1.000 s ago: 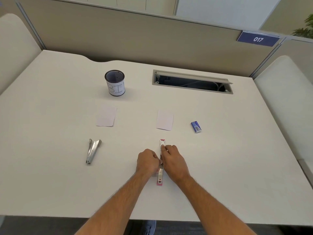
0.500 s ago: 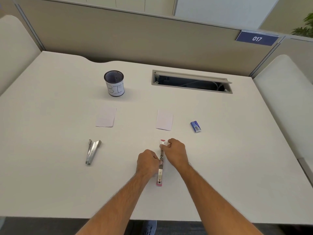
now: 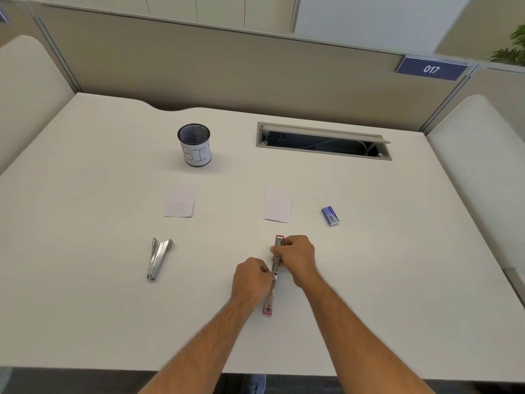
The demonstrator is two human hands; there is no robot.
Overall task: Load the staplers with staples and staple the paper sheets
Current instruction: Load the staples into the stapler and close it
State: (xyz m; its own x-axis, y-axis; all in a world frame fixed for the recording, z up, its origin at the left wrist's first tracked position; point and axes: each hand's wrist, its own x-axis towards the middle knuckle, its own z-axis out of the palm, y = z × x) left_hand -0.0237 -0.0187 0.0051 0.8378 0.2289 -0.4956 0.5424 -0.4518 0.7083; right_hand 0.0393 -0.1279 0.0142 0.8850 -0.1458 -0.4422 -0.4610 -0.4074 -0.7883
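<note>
1. Right hand (image 3: 297, 258) has slid away from the body along the pink stapler (image 3: 273, 275) over the last second — from the middle of it, next to the other hand, to the far end, fingers curled on that end.
2. Left hand (image 3: 251, 280) unchanged in place: fingers curled, pinching the stapler's middle from the left.
3. Reading — likely seating or pushing staples along the open magazine; loading of this unit looks in progress, not finished.
4. Pink stapler: lying flat on the table (image 3: 85, 308), opened out full length, metal channel up, pink at both tips.
5. Outward: a paper sheet (image 3: 277, 205) just beyond it; blue staple box (image 3: 330, 216) to the right; silver stapler (image 3: 157, 260) well apart at left, untouched.
</note>
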